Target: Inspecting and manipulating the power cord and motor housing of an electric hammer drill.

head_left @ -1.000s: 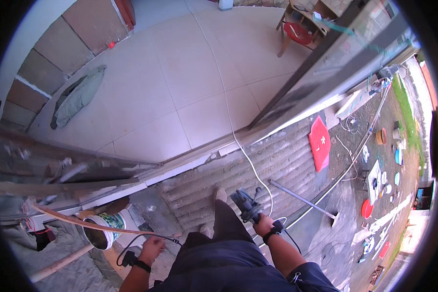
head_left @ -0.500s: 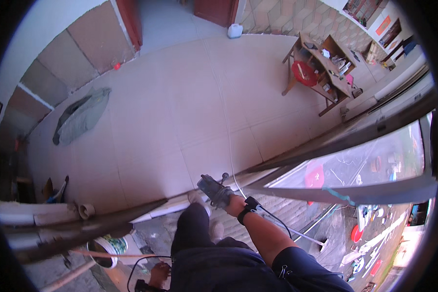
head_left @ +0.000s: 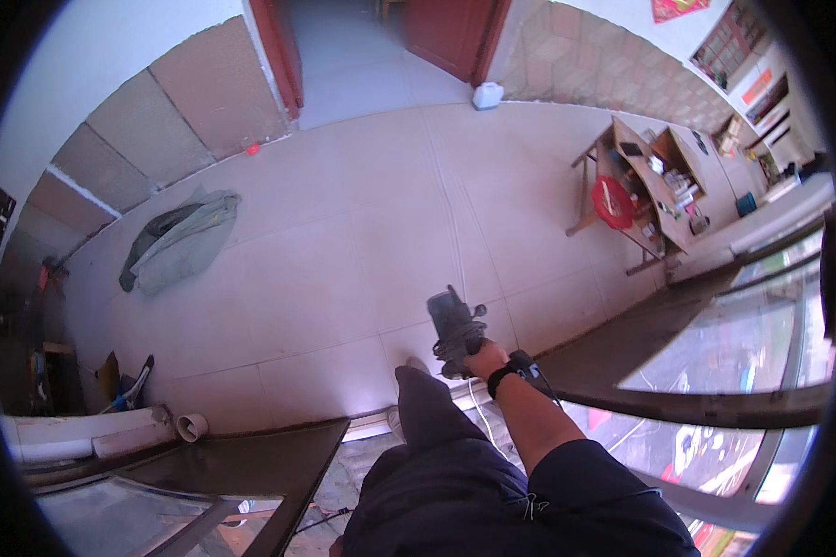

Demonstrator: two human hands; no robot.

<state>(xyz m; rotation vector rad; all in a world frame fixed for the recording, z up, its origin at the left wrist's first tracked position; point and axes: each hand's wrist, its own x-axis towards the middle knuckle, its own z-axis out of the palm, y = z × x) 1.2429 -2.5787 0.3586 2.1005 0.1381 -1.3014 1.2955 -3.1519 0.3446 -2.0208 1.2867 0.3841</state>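
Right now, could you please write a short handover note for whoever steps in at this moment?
Right hand: closed around a grey power tool, held out in front of the body above the tiled floor; a dark wristband sits on that wrist.
Left hand: out of view.
Nearby: the person's dark-trousered leg beside the tool, a cable below the hand, a green cloth far left on the floor, a wooden table far right.
Done or left: nothing visibly worked yet; the tool touches no surface.
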